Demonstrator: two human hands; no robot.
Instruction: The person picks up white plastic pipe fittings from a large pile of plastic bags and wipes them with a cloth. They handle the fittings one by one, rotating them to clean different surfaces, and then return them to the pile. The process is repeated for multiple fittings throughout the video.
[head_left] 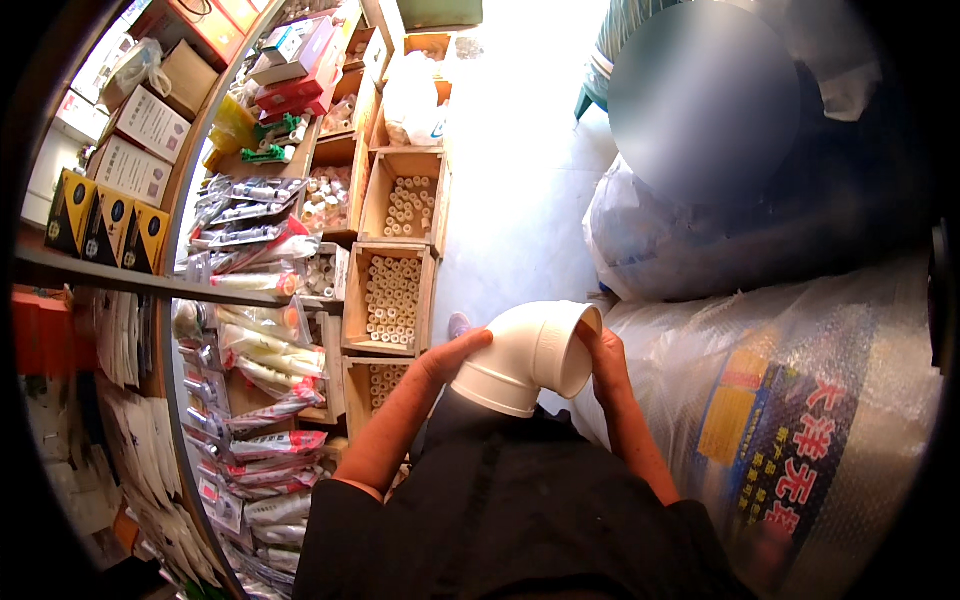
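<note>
Pale floor (520,190) carries a row of open wooden crates (392,298) filled with upright short white tubes. Bubble-wrapped bundles (800,400) rest on it at right. Shelf (100,270) at left bears boxes (105,228).

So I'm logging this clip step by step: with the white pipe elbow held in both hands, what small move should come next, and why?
Probably tilt the white pipe elbow so one opening faces up for a look inside: left hand and right hand only cradle its sides, and both open ends point away.
</note>
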